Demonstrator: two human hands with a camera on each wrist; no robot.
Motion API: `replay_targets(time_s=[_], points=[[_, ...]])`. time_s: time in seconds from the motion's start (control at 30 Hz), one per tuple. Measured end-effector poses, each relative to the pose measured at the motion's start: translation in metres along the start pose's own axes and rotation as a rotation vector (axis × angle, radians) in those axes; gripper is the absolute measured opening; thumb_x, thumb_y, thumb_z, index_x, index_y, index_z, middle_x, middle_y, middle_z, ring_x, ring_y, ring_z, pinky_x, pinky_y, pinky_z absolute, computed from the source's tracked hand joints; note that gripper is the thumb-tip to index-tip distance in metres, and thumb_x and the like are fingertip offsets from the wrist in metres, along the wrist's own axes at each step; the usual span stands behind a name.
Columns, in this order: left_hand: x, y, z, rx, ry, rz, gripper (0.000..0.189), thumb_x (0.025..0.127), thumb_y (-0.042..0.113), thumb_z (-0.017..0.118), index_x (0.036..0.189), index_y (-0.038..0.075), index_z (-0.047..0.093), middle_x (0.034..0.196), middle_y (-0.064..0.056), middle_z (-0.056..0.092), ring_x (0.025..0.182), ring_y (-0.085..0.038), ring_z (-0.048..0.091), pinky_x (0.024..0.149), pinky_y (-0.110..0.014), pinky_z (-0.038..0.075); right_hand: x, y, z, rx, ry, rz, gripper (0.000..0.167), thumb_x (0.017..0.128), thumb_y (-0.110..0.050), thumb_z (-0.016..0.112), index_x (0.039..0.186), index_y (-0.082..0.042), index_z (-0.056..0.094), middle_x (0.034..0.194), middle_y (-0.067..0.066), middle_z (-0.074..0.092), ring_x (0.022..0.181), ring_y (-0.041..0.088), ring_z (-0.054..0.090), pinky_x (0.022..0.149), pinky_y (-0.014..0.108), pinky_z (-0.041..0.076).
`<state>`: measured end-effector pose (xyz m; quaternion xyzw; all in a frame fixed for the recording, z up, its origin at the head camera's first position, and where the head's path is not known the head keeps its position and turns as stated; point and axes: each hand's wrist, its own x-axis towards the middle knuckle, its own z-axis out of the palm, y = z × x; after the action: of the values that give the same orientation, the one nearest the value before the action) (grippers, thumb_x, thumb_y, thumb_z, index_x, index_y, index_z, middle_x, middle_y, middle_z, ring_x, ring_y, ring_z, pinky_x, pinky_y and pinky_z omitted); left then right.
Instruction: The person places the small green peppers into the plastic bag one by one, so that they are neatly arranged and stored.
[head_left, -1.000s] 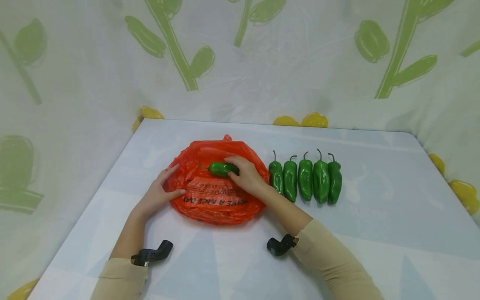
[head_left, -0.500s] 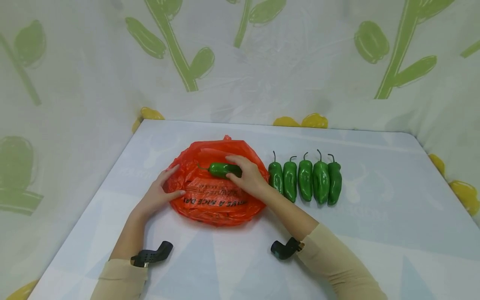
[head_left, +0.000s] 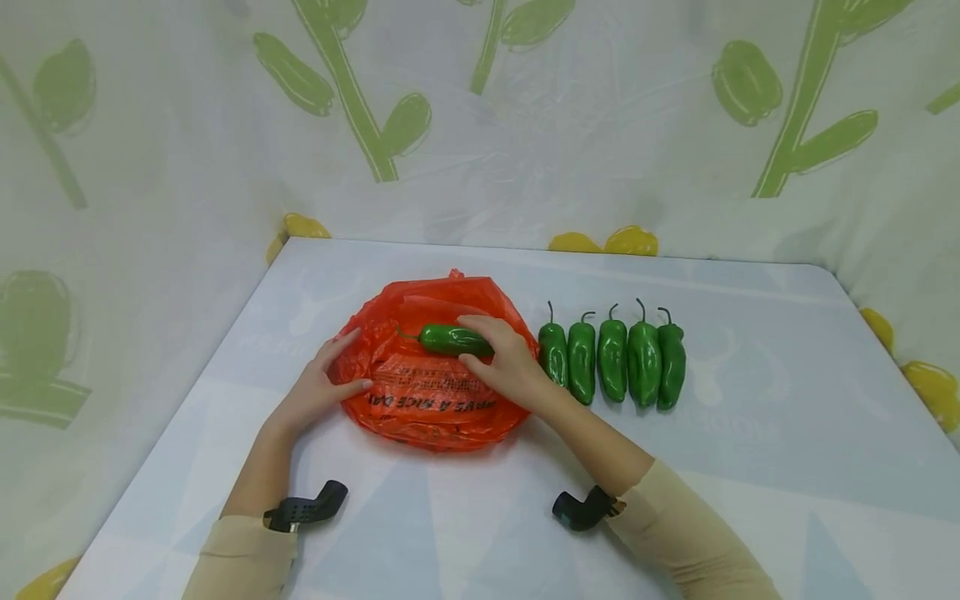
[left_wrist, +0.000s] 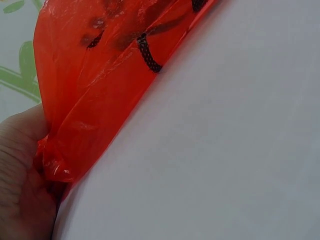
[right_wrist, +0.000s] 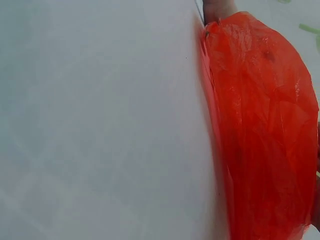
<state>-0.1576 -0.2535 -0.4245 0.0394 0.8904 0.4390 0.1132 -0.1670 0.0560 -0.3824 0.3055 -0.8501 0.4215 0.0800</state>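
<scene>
Green pepper [head_left: 448, 339] in right hand [head_left: 504, 360], atop orange bag [head_left: 420, 400].

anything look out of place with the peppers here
One green pepper lies sideways on the orange bag, held by the right hand, while the five other peppers stand in a neat row on the table. Nothing looks spilled or damaged.

Orange-red bag, green peppers, pale table

Orange-red plastic bag [head_left: 431, 392] with black print; glossy green pepper [head_left: 448, 339] at frame centre; 5 green peppers [head_left: 613, 358] centre right; pale blue-white table [head_left: 750, 467] with faint triangles; white backdrop [head_left: 187, 150] patterned with green stems, leaves and yellow shapes; beige sleeves [head_left: 697, 546]; black wrist mounts [head_left: 581, 510].
</scene>
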Motion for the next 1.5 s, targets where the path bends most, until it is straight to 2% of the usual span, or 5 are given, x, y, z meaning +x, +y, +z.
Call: replay_targets(time_s=[0.27,0.6,0.9,1.3,1.5], points=[[0.0,0.003,0.0,-0.008,0.0,0.021,0.087,0.081,0.039,0.072,0.151,0.03,0.021,0.157,-0.016,0.012,0.142,-0.041,0.008,0.103,-0.067,0.027,-0.008,-0.001,-0.009,0.039,0.052,0.004,0.05,0.082,-0.008,0.072,0.129,-0.002,0.055,0.131,0.013,0.056,0.125,0.026,0.049,0.101,0.039,0.045],[-0.001,0.005,0.0,-0.003,-0.001,0.02,0.087,0.081,0.037,0.073,0.151,0.031,0.021,0.157,-0.017,0.011,0.143,-0.042,0.007,0.102,-0.068,0.028,-0.015,0.001,-0.019,0.074,0.085,-0.071,0.056,0.077,-0.009,0.078,0.127,0.001,0.055,0.128,0.016,0.058,0.123,0.028,0.051,0.099,0.04,0.046],[-0.001,0.005,-0.001,-0.004,0.003,0.022,0.086,0.081,0.038,0.072,0.151,0.031,0.022,0.157,-0.016,0.013,0.142,-0.041,0.008,0.102,-0.067,0.029,-0.024,-0.002,-0.034,0.116,0.053,0.037,0.062,0.076,-0.016,0.08,0.131,-0.005,0.053,0.132,0.011,0.055,0.125,0.025,0.047,0.099,0.046,0.046],[0.0,0.002,0.0,-0.021,0.006,0.02,0.087,0.08,0.039,0.073,0.151,0.03,0.023,0.157,-0.015,0.013,0.143,-0.041,0.009,0.102,-0.065,0.031,-0.033,0.003,-0.052,0.141,0.098,-0.019,0.067,0.073,-0.009,0.081,0.131,0.001,0.051,0.133,0.016,0.053,0.126,0.028,0.046,0.099,0.053,0.043],[0.0,0.0,0.001,-0.018,0.008,0.024,0.086,0.08,0.04,0.073,0.15,0.031,0.023,0.157,-0.014,0.014,0.143,-0.04,0.01,0.102,-0.065,0.032,-0.039,0.005,-0.061,0.13,0.114,0.027,0.068,0.073,-0.009,0.081,0.133,-0.002,0.05,0.135,0.013,0.053,0.127,0.027,0.046,0.099,0.056,0.042]])
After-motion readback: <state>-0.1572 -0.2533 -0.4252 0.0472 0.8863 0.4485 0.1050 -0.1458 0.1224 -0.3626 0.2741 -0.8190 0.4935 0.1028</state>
